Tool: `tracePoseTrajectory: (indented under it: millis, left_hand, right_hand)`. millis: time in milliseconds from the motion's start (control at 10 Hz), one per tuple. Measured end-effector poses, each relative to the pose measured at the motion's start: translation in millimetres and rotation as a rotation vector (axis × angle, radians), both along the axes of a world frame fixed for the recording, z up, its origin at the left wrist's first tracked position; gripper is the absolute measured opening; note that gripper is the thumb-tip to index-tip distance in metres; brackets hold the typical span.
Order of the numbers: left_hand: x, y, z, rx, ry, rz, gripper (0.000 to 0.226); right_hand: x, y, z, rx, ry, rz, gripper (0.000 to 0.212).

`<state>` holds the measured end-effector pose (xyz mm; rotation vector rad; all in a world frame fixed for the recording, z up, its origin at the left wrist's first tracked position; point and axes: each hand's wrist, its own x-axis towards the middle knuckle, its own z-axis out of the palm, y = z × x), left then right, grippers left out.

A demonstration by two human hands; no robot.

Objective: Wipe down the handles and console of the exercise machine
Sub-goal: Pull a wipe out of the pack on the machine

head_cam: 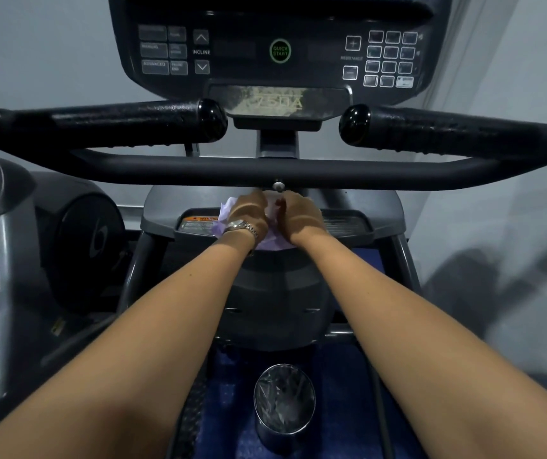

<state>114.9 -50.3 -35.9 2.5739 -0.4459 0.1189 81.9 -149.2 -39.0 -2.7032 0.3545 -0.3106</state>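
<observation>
A pale purple cloth (224, 215) is bunched between both hands just below the machine's front crossbar (166, 168). My left hand (249, 213), with a metal watch on its wrist, grips the cloth's left part. My right hand (300, 217) grips it on the right, fingers curled in. The dark console (278, 51) with its green quick-start button rises above. Below it sits a dusty label panel (277, 101). Two black padded handles point inward, the left handle (126, 122) and the right handle (437, 130), both above my hands.
A grey shroud with an orange warning sticker (199, 221) lies under the hands. A shiny metal bin (283, 402) lined with clear plastic stands on blue flooring between my forearms. Another grey machine (4, 260) crowds the left. A pale wall (497, 193) runs along the right.
</observation>
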Motion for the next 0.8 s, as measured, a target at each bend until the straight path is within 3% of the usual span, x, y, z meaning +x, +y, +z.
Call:
tracePoseTrajectory:
  millis: [100,200,400,600,700,800]
  left_hand:
    - [0.0,-0.7,3.1,-0.043,-0.006,0.059,0.038]
    - [-2.0,-0.2,8.3,-0.034,0.006,0.06,0.034]
    - [-8.6,-3.1,11.6,0.081,-0.023,0.015,0.031]
    - [-11.1,-1.5,8.4,0.152,0.03,0.027,0.034]
    - [-13.3,1.2,16.0,0.156,0.07,0.067,0.02]
    - [-13.0,0.4,19.6,0.103,0.083,0.098,0.018]
  right_hand:
    - [-1.8,6.8,10.1,-0.011,-0.045,0.038,0.031]
    - [-7.1,15.2,18.4,-0.067,-0.053,0.065,0.021]
    - [-5.3,11.1,13.8,-0.013,-0.111,0.061,0.028]
    - [-12.5,15.3,3.7,0.19,-0.263,-0.059,0.022]
    - [-10.9,11.9,-0.2,0.357,-0.298,-0.073,0.007]
    - [-14.8,9.1,1.4,0.428,-0.288,-0.027,0.011]
